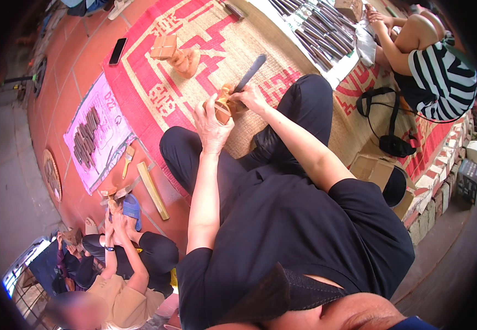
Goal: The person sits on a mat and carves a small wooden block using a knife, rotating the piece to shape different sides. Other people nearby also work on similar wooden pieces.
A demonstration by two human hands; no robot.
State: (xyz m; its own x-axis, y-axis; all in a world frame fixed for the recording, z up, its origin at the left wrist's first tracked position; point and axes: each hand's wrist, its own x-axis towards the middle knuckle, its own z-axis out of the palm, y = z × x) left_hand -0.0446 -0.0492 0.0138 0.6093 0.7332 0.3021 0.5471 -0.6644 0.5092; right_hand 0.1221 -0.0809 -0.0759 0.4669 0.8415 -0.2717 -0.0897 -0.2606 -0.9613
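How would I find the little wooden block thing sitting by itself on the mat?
Start at the big red and tan woven mat the person sits on. Look beyond the left hand and right hand, which hold a small wooden carving and a long tool. The standing wooden piece is alone there, untouched.

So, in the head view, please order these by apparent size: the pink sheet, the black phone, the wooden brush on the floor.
1. pink sheet, clearly largest.
2. and 3. black phone and wooden brush look alike; fisheye bending makes ranking unsure.
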